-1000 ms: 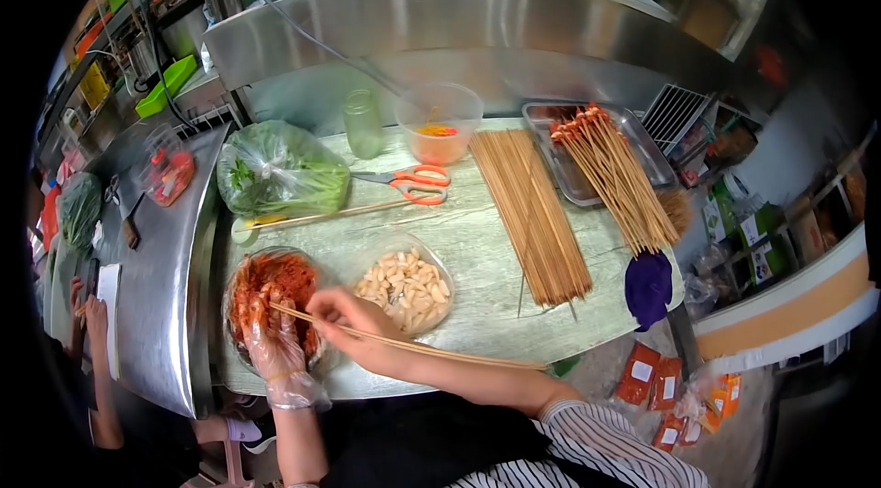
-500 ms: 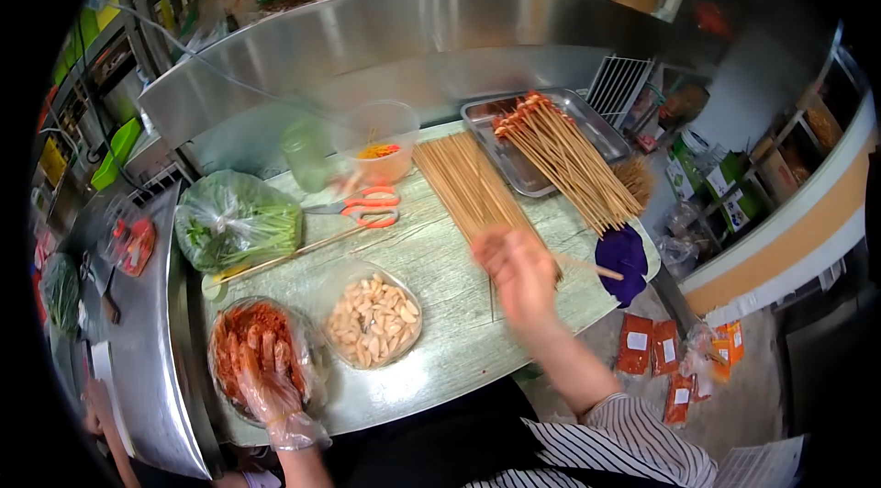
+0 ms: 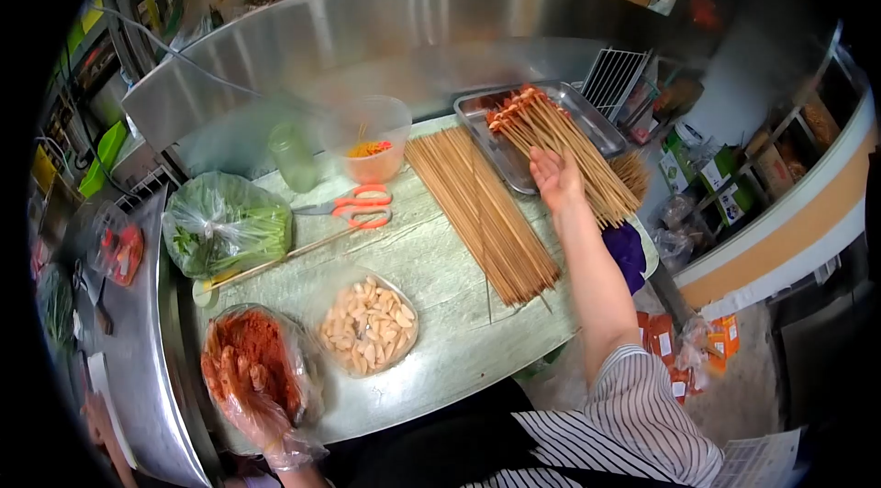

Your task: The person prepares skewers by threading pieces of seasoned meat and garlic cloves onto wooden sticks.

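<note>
My left hand (image 3: 248, 401), in a clear plastic glove, rests in a plastic-lined bowl of red seasoned mixture (image 3: 268, 352). Its fingers are stretched along the bowl's left side. At the far right of the table, my right hand (image 3: 558, 180) is bare, palm turned up and fingers apart, against a pile of loaded skewers (image 3: 578, 153). Their red-tipped ends lie on a metal tray (image 3: 601, 125). A bundle of bare bamboo sticks (image 3: 477, 213) lies left of my right forearm. Peeled garlic cloves (image 3: 369, 325) fill a clear container beside the red mixture.
Orange-handled scissors (image 3: 360, 206) lie beyond the garlic. A bag of green vegetables (image 3: 229, 226), a green cup (image 3: 294, 157) and a clear tub (image 3: 367, 134) stand at the back left. A purple cloth or bag (image 3: 624, 257) hangs at the right edge. Red packets (image 3: 659, 334) lie below.
My right hand has moved forward from over the bare sticks to the loaded skewers, and the stick it held is no longer in its fingers. My left hand has shifted left in the bowl.
</note>
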`<state>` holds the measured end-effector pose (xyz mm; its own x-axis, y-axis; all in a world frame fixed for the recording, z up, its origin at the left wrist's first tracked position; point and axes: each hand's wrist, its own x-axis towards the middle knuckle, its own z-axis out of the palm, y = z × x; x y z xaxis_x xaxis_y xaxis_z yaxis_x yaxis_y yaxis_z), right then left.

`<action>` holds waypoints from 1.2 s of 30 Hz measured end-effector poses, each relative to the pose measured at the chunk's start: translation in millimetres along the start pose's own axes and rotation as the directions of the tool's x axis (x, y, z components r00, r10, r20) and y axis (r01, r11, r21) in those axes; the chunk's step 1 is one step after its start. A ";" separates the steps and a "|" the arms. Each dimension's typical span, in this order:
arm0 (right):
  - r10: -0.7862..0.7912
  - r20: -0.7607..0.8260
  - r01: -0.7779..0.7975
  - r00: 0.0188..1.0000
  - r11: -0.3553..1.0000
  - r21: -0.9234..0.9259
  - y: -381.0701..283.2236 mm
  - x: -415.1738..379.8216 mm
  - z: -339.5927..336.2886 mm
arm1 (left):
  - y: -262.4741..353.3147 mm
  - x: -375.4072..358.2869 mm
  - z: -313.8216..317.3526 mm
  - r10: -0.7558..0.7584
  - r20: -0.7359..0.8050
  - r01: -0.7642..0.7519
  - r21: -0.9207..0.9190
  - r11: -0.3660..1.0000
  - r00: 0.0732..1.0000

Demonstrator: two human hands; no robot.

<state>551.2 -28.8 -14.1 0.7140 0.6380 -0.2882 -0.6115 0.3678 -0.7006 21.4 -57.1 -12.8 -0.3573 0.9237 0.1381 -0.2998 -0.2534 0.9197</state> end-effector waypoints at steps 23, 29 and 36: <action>0.352 0.288 0.313 0.891 -0.017 -0.950 27.8 -29.5 32.4 | -4.7 -2.6 -9.4 -0.105 0.055 0.113 -0.156 0.981 0.993; 0.239 0.445 0.120 0.863 0.760 -0.639 -0.2 -87.7 67.9 | -4.8 -2.5 -6.6 -0.104 0.061 0.113 -0.169 0.979 0.993; 0.002 0.689 0.390 0.724 0.824 -0.412 46.1 -157.3 102.7 | 10.3 -0.2 6.5 -0.053 0.050 0.062 -0.194 0.979 0.997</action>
<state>375.7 -42.7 66.0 0.2812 0.9291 0.2401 -0.0847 0.2732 -0.9582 24.1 -58.0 -0.9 -0.2965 0.9490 0.1070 -0.4872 -0.2467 0.8377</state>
